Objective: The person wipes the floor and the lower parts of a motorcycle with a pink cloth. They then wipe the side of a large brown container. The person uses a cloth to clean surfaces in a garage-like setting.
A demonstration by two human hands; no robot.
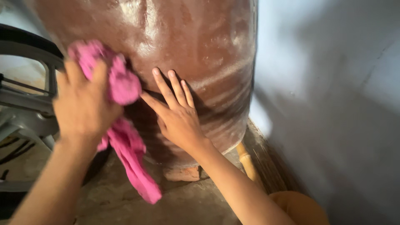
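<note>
A large brown earthen pot [200, 46] with a dusty, streaked side fills the upper middle of the head view. My left hand [81, 104] grips a pink cloth [125, 125] and presses it against the pot's left side; the cloth's tail hangs down toward the floor. My right hand [177, 110] lies flat on the pot's lower front, fingers spread and pointing up-left, holding nothing.
The pot rests on a reddish brick [183, 173] on a concrete floor [125, 200]. A pale blue wall [333, 104] stands close on the right. A wooden stick [248, 162] leans by the wall. A grey plastic chair [29, 91] is at the left.
</note>
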